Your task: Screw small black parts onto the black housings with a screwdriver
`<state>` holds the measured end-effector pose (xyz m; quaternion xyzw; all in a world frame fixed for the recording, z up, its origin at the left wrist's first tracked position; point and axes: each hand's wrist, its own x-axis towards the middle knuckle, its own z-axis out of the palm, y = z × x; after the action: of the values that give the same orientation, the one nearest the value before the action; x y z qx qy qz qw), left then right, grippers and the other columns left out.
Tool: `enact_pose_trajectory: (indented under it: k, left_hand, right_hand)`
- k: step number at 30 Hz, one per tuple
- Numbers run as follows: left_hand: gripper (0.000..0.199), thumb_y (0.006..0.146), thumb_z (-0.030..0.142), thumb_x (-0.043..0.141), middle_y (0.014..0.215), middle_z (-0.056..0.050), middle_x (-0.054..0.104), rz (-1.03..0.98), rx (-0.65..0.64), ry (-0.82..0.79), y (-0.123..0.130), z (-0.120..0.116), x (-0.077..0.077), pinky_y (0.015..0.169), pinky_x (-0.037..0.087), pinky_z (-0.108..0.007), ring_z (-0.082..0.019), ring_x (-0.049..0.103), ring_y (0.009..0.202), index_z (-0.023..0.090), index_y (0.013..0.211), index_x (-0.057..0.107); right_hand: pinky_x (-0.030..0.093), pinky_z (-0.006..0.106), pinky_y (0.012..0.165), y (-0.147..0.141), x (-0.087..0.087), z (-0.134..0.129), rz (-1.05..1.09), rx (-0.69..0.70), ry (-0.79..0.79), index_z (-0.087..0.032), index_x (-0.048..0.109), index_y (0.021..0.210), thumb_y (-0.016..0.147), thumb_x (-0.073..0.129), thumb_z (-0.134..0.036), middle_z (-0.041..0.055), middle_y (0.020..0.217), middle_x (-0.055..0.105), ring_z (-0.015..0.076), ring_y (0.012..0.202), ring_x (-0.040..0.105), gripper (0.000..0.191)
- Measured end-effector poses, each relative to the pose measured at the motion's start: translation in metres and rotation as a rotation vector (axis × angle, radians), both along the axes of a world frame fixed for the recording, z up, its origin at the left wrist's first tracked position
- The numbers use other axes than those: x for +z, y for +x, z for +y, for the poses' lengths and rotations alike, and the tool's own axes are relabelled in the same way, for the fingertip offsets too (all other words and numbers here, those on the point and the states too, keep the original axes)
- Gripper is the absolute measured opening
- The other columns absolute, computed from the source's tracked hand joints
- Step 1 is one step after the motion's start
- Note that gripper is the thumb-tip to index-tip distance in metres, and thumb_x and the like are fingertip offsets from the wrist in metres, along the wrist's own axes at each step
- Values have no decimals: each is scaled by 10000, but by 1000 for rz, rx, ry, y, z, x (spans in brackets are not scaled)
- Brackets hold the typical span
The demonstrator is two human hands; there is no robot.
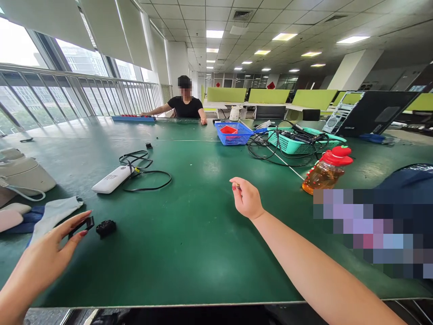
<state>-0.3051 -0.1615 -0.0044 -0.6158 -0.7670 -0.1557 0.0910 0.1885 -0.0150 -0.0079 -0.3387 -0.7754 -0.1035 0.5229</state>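
Note:
At the lower left, my left hand (56, 248) grips a small black frame-like piece (88, 223) between thumb and fingers. Just right of it, a black knobbly object (106, 229) lies on the green table (162, 257). My right hand (248, 197) is over the middle of the table with its fingers curled together. A tiny brownish thing shows at its fingertips, too small to name. A white power bank (112, 179) with a looped black cable (149, 173) rests between the hands, farther back.
A bottle with a red lid (324, 171) stands at the right. Behind are a blue basket (233, 135) and a teal basket (294, 143) with black cables. A pale bag (25, 174) and cloth (56, 214) lie left. A person (186, 106) sits across the table.

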Motion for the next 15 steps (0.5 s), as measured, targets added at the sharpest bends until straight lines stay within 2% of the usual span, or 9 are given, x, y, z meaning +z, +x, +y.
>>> enact_pose_trajectory:
  k: [1,3,6,10,15]
  left_hand:
    - [565,892,511,356,1313,-76,634,-19,-17,-10,10,0,6,820,539,-412,-299,658,1059,315,1416,438]
    - [590,878,530,340,1356,-80,599,-51,-87,-18,29,1,17,906,510,-415,-296,612,1145,283,1400,461]
    - [627,835,529,347,1230,-108,662,-74,-184,-78,50,7,27,930,503,-418,-289,635,1079,223,1350,534]
    - [661,805,525,369,1150,-129,688,-78,-219,-135,54,14,25,954,495,-431,-296,639,1052,173,1329,567]
    - [671,827,559,363,1148,-128,691,-19,-202,-91,50,18,17,988,471,-435,-299,624,1080,174,1339,560]
  right_hand:
    - [490,277,583,0,0,0,1,3,3,-213,550,1070,932,412,-180,25,741,641,155,615,602,197]
    - [492,278,587,0,0,0,-1,6,7,-212,555,1068,939,405,-188,27,741,639,157,620,604,199]
    - [498,282,594,0,-1,0,-10,-7,-5,-218,560,1074,949,392,-208,29,738,634,161,623,608,210]
    - [498,284,605,0,-1,0,-8,-8,-21,-215,560,1080,950,386,-211,32,743,637,164,624,608,217]
    - [493,276,597,0,0,-1,-11,-3,-5,-213,560,1066,941,402,-195,25,725,631,160,621,606,202]
